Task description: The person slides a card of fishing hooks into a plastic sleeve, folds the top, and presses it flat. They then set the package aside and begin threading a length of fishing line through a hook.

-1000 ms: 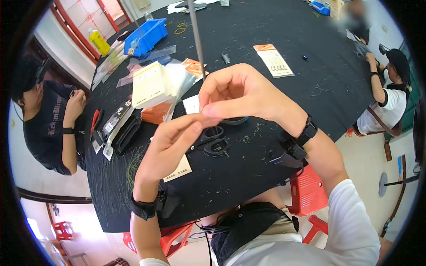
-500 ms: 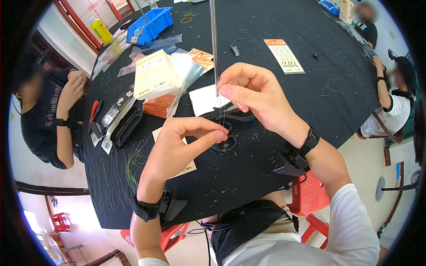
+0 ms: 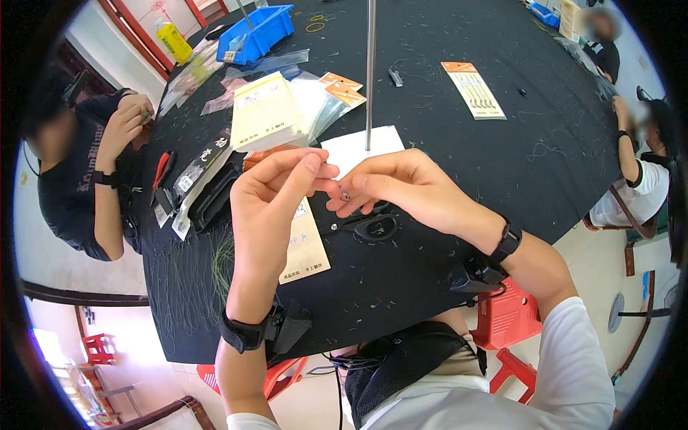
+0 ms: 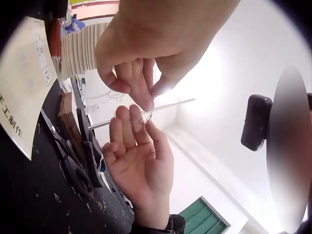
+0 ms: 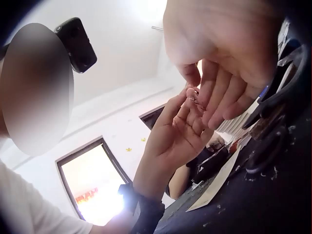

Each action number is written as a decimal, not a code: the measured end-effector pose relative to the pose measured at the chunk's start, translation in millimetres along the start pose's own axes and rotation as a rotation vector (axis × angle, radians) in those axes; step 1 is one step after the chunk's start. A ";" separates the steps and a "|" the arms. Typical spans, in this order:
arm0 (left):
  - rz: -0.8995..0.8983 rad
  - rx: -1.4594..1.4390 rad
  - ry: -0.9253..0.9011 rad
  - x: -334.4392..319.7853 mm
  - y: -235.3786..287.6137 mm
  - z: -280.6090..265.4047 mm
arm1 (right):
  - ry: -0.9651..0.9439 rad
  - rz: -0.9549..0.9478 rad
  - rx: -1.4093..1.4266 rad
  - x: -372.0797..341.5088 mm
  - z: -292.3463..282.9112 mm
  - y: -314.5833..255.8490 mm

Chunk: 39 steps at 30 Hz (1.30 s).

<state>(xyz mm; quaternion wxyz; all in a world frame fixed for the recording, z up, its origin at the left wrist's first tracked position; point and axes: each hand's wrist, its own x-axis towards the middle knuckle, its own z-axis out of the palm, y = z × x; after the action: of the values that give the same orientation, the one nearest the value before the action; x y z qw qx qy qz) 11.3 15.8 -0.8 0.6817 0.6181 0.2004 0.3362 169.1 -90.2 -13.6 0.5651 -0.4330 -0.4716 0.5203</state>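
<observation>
A small metal fish hook (image 3: 345, 194) shows between my two hands, over the black-covered table. My right hand (image 3: 408, 183) pinches it between thumb and forefinger, the other fingers loosely bent. To the left, my left hand (image 3: 269, 193) pinches the thin fishing line at the hook with thumb and fingertip. In the left wrist view the hook (image 4: 145, 119) hangs right under the left fingertips, above the right palm. Black-handled scissors (image 3: 374, 228) lie below the hands. Beside the left hand lies a printed cream card (image 3: 307, 247), partly hidden by it.
An upright metal rod (image 3: 370, 79) stands behind the hands at a white sheet (image 3: 390, 140). Stacked cream cards (image 3: 265, 107), a blue bin (image 3: 261, 36) and red-handled pliers (image 3: 163, 172) are left. A carded hook pack (image 3: 473, 89) lies right. Loose line (image 3: 190, 287) covers the near-left table.
The hands met, then drew apart vertically with line between them. Now the left hand has risen and the right has come down, so they are side by side around the hook.
</observation>
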 end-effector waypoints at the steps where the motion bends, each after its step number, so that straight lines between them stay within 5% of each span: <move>1: 0.001 -0.001 0.002 0.2 0.0 0.3 | -0.002 0.001 -0.001 -0.1 0.1 1.8; 22: -0.030 0.044 0.062 1.4 -3.5 0.6 | 0.068 0.030 0.006 -3.1 3.1 4.8; 25: -0.020 0.047 0.067 1.4 -4.2 0.4 | 0.141 -0.126 0.038 -2.7 5.8 8.1; 30: -0.027 0.032 0.054 1.6 -5.2 -0.2 | 0.160 -0.229 -0.425 -1.8 -3.4 9.7; 39: -0.052 0.038 0.029 -0.4 -3.5 3.2 | 0.234 -0.259 -0.399 -2.0 1.9 9.9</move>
<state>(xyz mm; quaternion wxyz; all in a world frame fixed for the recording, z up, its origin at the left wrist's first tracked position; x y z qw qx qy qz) 14.0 13.2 -3.8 0.6752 0.6206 0.2326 0.3237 165.4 -91.4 -23.1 0.5812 -0.5291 -0.5477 0.2869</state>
